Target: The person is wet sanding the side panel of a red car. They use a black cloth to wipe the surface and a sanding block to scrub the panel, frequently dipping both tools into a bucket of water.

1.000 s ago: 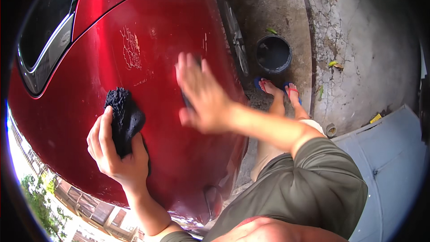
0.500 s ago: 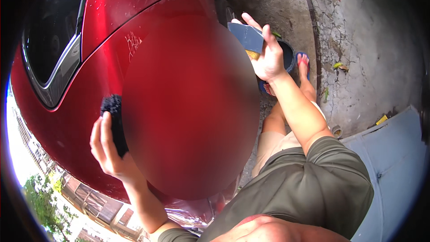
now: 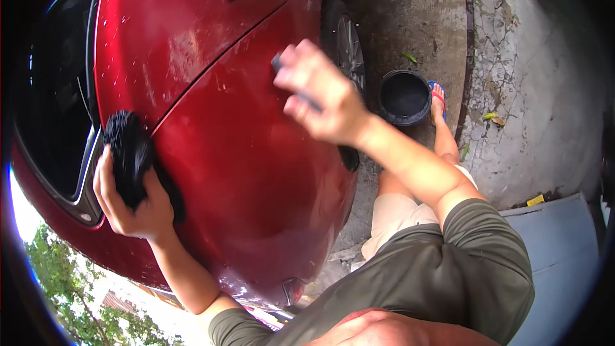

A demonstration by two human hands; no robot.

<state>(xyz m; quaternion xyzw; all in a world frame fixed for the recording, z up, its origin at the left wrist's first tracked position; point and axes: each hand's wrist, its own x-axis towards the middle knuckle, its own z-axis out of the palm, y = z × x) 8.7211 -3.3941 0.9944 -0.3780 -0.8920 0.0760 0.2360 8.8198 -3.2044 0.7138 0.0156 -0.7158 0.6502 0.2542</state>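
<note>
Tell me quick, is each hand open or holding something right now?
Left hand: closed on a black cloth.
Right hand: holding a dark grey piece, blurred and mostly hidden.

A yellowish leaf [image 3: 491, 116] lies on cracked concrete [image 3: 493, 45]; green foliage [image 3: 51, 275] shows at lower left.

The single head-worn fisheye view looks steeply down, nearby, from beside the glossy red curved-panelled car [image 3: 230, 170].
</note>
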